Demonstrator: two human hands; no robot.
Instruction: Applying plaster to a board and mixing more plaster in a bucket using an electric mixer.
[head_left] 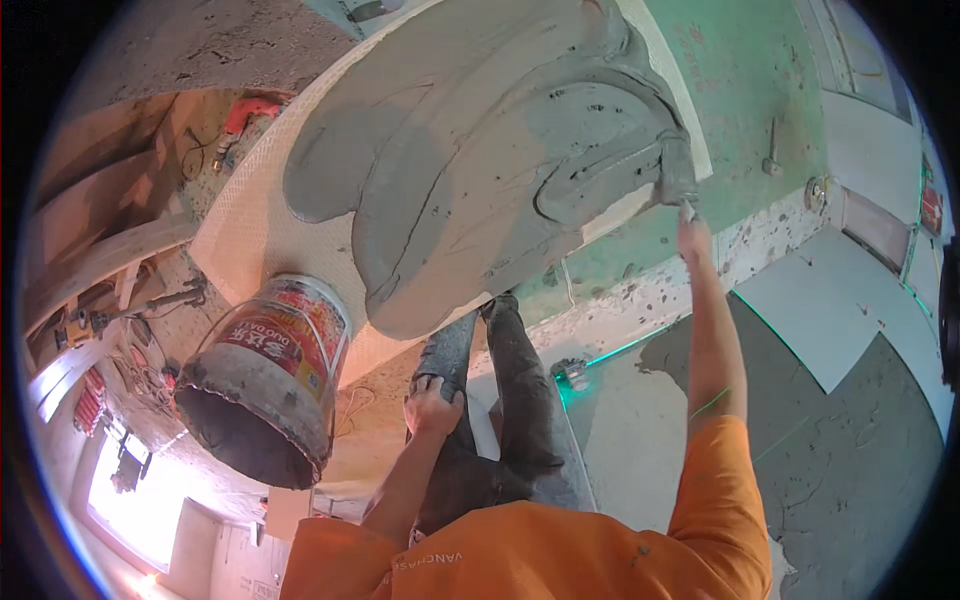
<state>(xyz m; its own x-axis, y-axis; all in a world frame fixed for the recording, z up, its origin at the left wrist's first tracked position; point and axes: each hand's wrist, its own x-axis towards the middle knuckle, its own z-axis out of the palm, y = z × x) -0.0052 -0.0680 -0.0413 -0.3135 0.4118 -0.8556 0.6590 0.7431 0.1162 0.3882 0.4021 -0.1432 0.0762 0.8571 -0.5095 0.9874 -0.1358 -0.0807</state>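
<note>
My right hand (694, 236) is closed on the handle of a trowel (676, 170), whose blade is in grey mortar (490, 110) at the right edge of a large pale tile with a textured back (240, 240). The mortar lies in a thick, uneven layer over much of the tile. My left hand (432, 405) grips my left trouser leg around the knee, below the tile. Left of my legs, a mortar-crusted bucket (262, 375) lies tilted, its dark opening toward the lower left.
A red power tool (242, 125) is at upper left. A green surface (745, 70) and speckled strip border the tile. A laser device (571, 373) casts green lines near grey and white panels (805, 300) on the right. Cluttered gear and a bright window (140, 495) are at left.
</note>
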